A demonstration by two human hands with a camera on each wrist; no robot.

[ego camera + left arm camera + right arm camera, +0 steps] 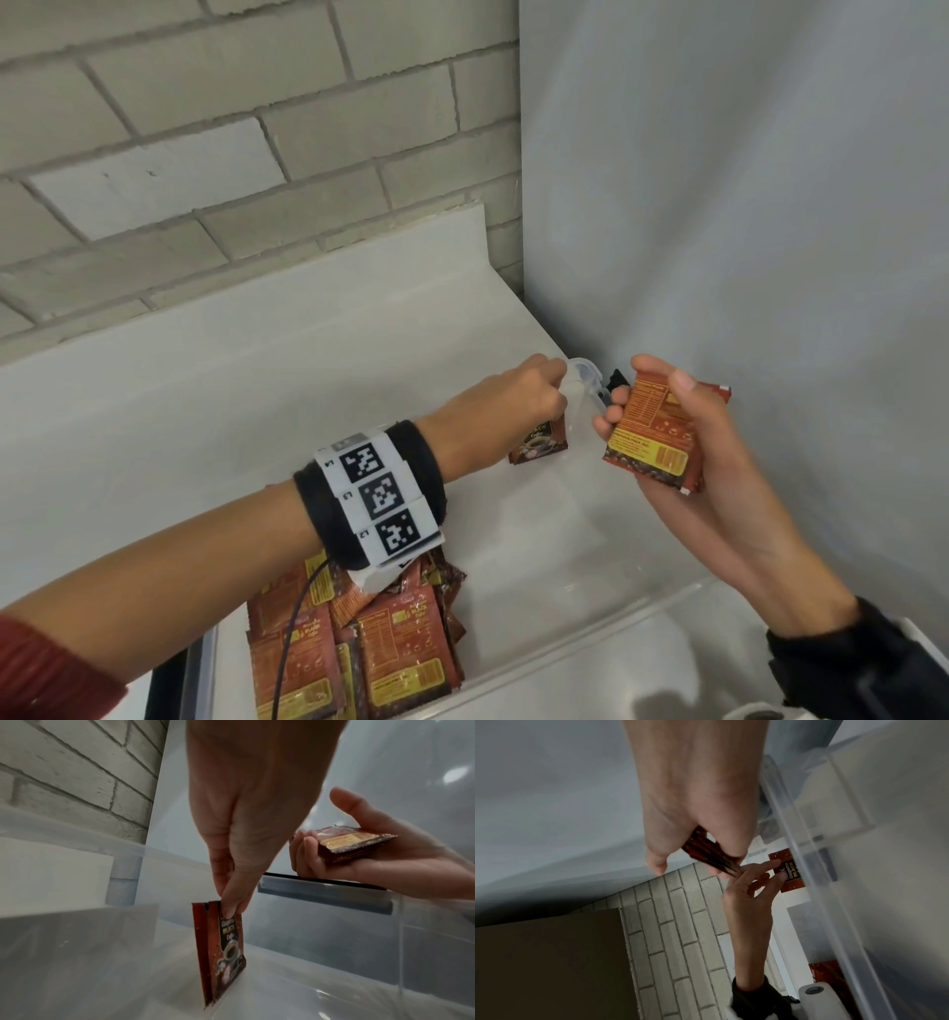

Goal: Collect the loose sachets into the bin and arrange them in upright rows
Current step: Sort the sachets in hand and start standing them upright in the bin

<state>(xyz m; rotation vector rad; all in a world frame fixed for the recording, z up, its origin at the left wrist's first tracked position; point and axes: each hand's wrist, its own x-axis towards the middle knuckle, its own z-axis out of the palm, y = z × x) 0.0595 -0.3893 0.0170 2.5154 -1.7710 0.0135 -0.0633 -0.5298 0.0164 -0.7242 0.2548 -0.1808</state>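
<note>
1. A grey-white brick wall [205, 154] was seen behind the work area, w/ a plain pale panel [744, 205] meeting it at the right-hand corner.
2. A white countertop w/ a raised back ledge [179, 370] was seen below the bricks.
3. A clear rectangular plastic bin [334, 943] was set on the countertop, pushed into the corner; a dark latch was seen on its far end wall.
4. A pile of red-brown coffee sachets w/ yellow label panels [369, 647] was heaped in the near end of the bin, lying flat & overlapping, partly hidden under the left forearm.
5. The left hand [518, 395], w/ a black wristband carrying white square-code tags [372, 496], was reached into the far end of the bin.
6. The right hand [683, 447] was held over the far right rim of the bin, fingers curled round a small stack of red sachets [655, 437], label side up; approx. count of the stack could not be told.
7. A pair of red-brown "BLACK Coffee" sachets [222, 949] was stood upright on the bin floor near the far end wall, top edge pinched between the left thumb & fingertips [228, 910]; bottom edge was touching the floor, tilted slightly.
</note>
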